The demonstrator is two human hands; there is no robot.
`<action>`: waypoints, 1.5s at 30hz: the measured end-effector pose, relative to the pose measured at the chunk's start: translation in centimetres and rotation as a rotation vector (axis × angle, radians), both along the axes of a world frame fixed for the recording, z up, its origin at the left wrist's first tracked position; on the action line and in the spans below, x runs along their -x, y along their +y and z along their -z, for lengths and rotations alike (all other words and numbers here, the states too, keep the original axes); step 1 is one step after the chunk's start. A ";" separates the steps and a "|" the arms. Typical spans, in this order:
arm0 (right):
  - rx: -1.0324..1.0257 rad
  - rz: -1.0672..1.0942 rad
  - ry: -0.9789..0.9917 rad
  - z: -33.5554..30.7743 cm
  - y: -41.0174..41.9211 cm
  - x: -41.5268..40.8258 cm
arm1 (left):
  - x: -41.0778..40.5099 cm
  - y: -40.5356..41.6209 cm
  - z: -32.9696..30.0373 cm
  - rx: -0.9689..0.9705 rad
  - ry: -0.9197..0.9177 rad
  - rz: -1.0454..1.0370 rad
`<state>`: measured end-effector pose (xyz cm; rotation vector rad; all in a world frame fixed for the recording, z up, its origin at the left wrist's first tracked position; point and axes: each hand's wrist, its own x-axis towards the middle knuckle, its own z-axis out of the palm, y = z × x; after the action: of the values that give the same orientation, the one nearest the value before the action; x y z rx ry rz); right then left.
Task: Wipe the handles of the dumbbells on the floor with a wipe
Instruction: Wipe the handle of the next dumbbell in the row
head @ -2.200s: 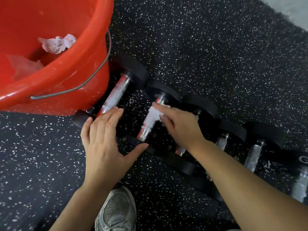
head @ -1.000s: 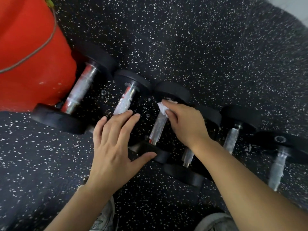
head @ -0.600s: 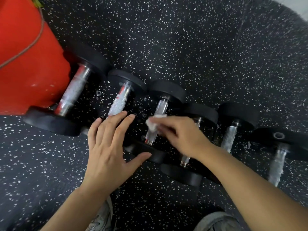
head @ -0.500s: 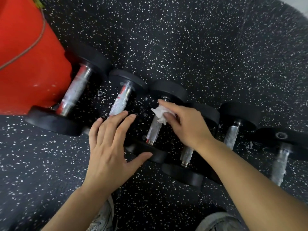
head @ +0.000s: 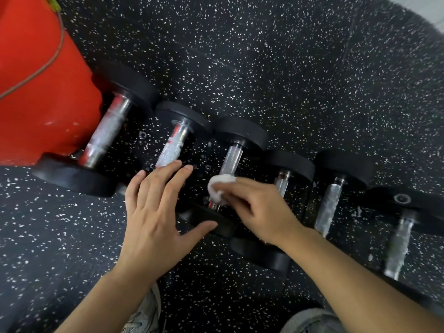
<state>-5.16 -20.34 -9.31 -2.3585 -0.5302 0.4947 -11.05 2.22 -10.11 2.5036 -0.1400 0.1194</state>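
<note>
Several black dumbbells with knurled silver handles lie side by side on the speckled black floor. My right hand presses a crumpled white wipe against the near end of the third dumbbell's handle. My left hand lies flat with fingers spread over the near end of the second dumbbell, its thumb touching the third dumbbell's near weight. The near end of the fourth dumbbell's handle is hidden under my right hand.
A red bucket with a wire handle stands at the left, touching the first dumbbell. More dumbbells continue to the right. My shoes are at the bottom edge. Small water droplets dot the floor between the handles.
My right hand has slid the wipe from the far end of the third handle down to its near end. The left hand has stayed flat in place.
</note>
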 end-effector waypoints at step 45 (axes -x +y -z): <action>0.153 0.276 -0.147 2.0 0.9 -2.0 | 0.2 0.2 0.3 -0.028 0.019 0.021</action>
<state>-3.20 -19.40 -11.29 -2.5771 -0.2311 0.2437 -11.25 2.40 -10.44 2.5301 -0.1606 0.0855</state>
